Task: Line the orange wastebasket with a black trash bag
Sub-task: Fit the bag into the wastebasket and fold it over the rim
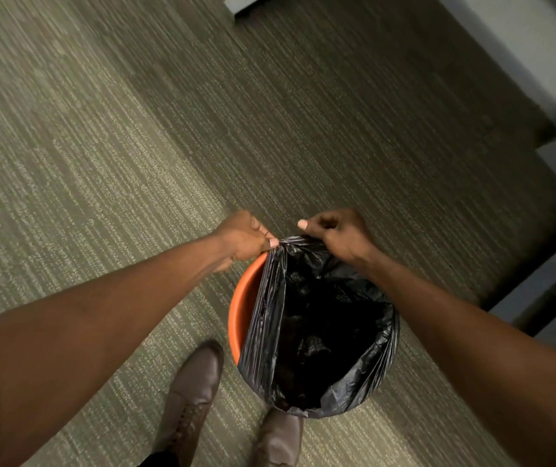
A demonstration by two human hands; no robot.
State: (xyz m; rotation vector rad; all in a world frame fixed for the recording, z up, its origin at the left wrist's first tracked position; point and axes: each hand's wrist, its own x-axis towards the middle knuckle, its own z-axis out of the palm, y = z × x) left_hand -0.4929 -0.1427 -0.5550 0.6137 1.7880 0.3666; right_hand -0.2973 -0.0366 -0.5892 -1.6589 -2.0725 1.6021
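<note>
The orange wastebasket [241,308] stands on the carpet just ahead of my feet. A black trash bag [317,328] hangs open inside it and is folded over the right and near parts of the rim; the left part of the rim shows bare orange. My left hand [244,235] pinches the bag's edge at the far side of the rim. My right hand [340,232] grips the same gathered edge a little to the right. Both hands hold the plastic slightly above the rim.
Striped grey-green carpet [118,163] covers the floor all around. My two brown leather shoes [192,396] stand at the near side of the basket. Grey furniture bases and a wall panel [539,62] run along the right and top right.
</note>
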